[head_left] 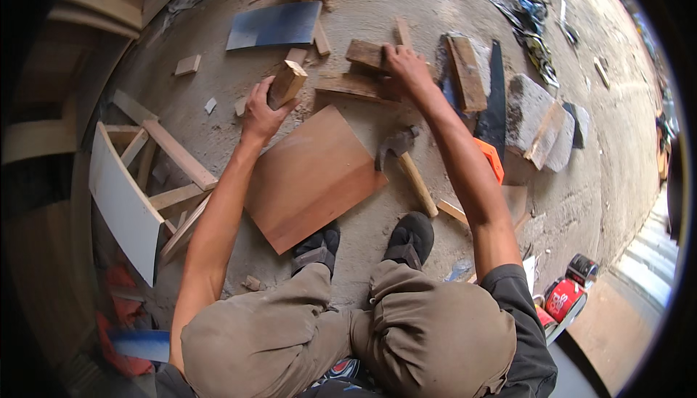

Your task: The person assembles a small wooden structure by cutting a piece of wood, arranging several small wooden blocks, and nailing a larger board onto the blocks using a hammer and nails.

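My left hand (263, 113) is closed around a short wooden block (289, 83), whose pale, rough-cut end points up. Farther right, my right hand (408, 68) has its fingers round the right end of a brown wood block (365, 54). Just below that block lies a darker plank (352, 87) on the ground. Between my forearms a reddish-brown plywood panel (312, 176) lies in front of my feet. A claw hammer (415, 180) with a wooden handle rests beside the panel's right corner.
A handsaw (496, 100) with an orange handle lies right of my right forearm, by a timber piece (466, 75) and grey concrete blocks (528, 113). At left stands a wooden frame with a white panel (125, 195). A blue-grey board (274, 25) lies at the back.
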Available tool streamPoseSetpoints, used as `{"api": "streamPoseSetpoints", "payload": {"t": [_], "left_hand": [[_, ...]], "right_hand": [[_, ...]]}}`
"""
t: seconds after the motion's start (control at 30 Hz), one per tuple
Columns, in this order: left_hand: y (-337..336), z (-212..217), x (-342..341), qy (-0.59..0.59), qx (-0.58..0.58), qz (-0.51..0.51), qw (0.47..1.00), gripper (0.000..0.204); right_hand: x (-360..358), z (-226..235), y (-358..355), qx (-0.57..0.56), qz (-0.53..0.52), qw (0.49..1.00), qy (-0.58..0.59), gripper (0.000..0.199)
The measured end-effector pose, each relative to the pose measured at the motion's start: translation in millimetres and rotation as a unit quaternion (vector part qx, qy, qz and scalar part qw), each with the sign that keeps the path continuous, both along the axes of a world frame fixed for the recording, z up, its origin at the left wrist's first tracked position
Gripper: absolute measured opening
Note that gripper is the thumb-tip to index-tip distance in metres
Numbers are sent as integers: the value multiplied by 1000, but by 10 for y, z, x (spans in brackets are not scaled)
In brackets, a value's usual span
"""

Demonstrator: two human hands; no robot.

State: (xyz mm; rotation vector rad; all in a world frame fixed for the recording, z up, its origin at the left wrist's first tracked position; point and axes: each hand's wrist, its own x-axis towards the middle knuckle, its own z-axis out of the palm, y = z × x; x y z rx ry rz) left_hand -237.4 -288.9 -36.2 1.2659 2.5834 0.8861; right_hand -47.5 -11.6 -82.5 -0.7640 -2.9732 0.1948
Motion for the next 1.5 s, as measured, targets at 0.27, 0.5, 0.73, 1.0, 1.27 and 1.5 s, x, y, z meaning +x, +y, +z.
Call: {"api": "streamPoseSetpoints", "payload": {"t": [0.27, 0.5, 0.73, 1.0, 1.27, 1.5], "left_hand": [[-158, -10, -190, -90, 82, -20, 992, 73], [-136, 6, -197, -250, 201, 56, 946, 59], [-171, -57, -3, -342, 263, 72, 899, 50], [-227, -49, 238, -549, 249, 72, 795, 58], [-243, -135, 251, -605, 281, 103, 738, 60], [-274, -198, 202, -633, 281, 101, 714, 69]], "right_hand": [[-177, 139, 179, -51, 54, 996, 53, 51], [-357, 431, -434, -77, 102, 991, -30, 58], [-378, 458, -507, -104, 90, 989, -60, 56], [-333, 630, -707, -153, 48, 987, -25, 56], [-289, 586, -529, -211, -65, 975, -10, 59], [104, 411, -308, -492, -92, 848, 173, 66]]}}
